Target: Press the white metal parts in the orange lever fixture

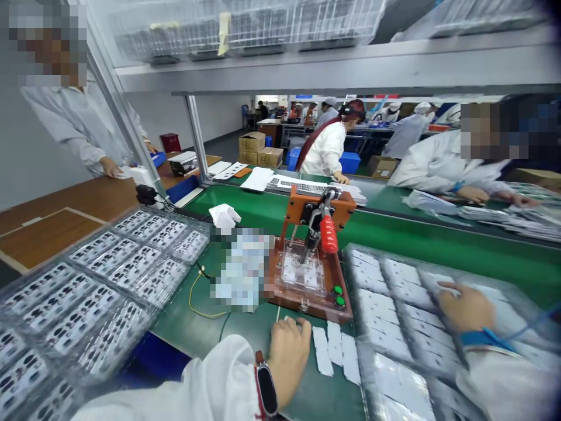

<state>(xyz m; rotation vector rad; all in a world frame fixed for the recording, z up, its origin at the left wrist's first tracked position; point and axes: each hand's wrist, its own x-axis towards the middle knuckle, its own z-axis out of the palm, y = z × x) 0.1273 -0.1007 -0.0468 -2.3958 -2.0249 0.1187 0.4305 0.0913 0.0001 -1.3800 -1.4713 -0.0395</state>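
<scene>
Curling over the green bench (252,327), left hand (289,358) hides its grip; right hand (470,308) spreads; workers (323,145) beyond.

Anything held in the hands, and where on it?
Can't tell for either: left hand curls at the green bench, right hand blurs over the clear tray.

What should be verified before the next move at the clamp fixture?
1. Left hand outside the clamp fixture: ok, at the mat in front.
2. Right hand away from the red handle: ok, at the right-hand tray.
3. Green buttons uncovered: ok.
4. Clamp fully locked: cannot tell.
5. Right fingers free of parts: cannot tell, blurred.
6. Yellow wire outside the fixture: ok, loose on the mat.
</scene>
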